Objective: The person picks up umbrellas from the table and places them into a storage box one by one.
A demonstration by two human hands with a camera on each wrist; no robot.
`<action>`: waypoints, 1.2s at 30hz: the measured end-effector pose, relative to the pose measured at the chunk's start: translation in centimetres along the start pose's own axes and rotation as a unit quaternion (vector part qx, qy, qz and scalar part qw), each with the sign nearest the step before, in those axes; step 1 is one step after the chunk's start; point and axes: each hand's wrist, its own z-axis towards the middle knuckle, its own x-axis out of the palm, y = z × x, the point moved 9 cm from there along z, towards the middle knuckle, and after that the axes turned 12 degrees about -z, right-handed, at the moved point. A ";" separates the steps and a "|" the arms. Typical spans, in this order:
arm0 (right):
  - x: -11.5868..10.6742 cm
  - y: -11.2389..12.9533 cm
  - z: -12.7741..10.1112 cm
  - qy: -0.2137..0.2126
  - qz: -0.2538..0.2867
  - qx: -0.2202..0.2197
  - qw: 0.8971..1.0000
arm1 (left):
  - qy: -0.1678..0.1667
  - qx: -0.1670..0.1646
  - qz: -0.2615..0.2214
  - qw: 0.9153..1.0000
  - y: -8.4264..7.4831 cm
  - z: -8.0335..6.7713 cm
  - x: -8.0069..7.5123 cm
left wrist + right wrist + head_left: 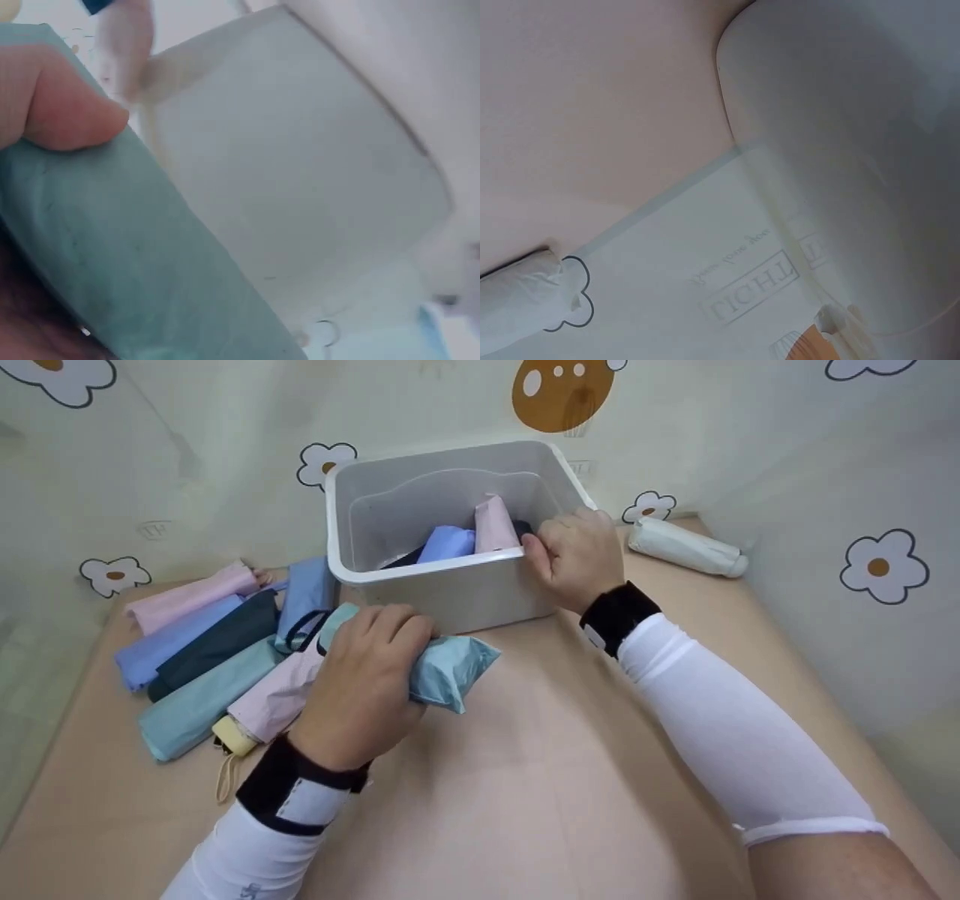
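Left hand (360, 682) grips teal umbrella (450, 667) mid-counter | right hand (574, 556) clutches bin (450, 585) rim | risk: loose grip, umbrella could snag rim, tip bin

The left hand (360, 682) lay palm down at about 7 o'clock of the head view, fingers curled tight around what it held, knuckles toward 1 o'clock. The right hand (574, 556) sat at about 1 o'clock, fingers hooked over an edge, thumb tucked. Both forearms wore white sleeves and black wrist straps, converging from 5 and 7 o'clock.
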 end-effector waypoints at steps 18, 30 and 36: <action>-0.3 0.1 -0.1 -0.018 -0.008 -0.005 1.000 | -0.077 0.089 0.000 0.993 -2.5 3.5 -2.1; 0.0 0.0 -0.1 -0.004 -0.003 0.000 1.000 | -0.088 0.056 -0.042 0.994 0.6 5.3 -1.6; -0.2 0.2 -0.1 -0.025 -0.007 -0.010 1.000 | -0.085 0.024 -0.061 0.994 1.8 5.8 -1.6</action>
